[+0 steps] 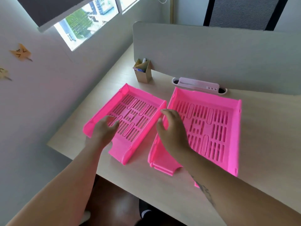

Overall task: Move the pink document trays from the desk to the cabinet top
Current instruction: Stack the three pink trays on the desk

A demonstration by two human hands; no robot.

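Note:
Two pink slotted document trays lie side by side on the light wooden desk (260, 152). The left tray (138, 101) is angled, and its right wall nearly touches the right tray (232, 115). My left hand (104, 129) hovers over the near left part of the left tray, fingers spread, holding nothing. My right hand (172, 126) is between the two trays, fingers curled loosely over the left wall of the right tray, without a clear grip. The cabinet top is not in view.
A cardboard pen holder (143, 70) stands at the back by the grey partition (211, 54). A white cable port cover (198, 84) sits behind the right tray. The wall and window are on the left, and the desk's left edge (68, 131) is close to the left tray.

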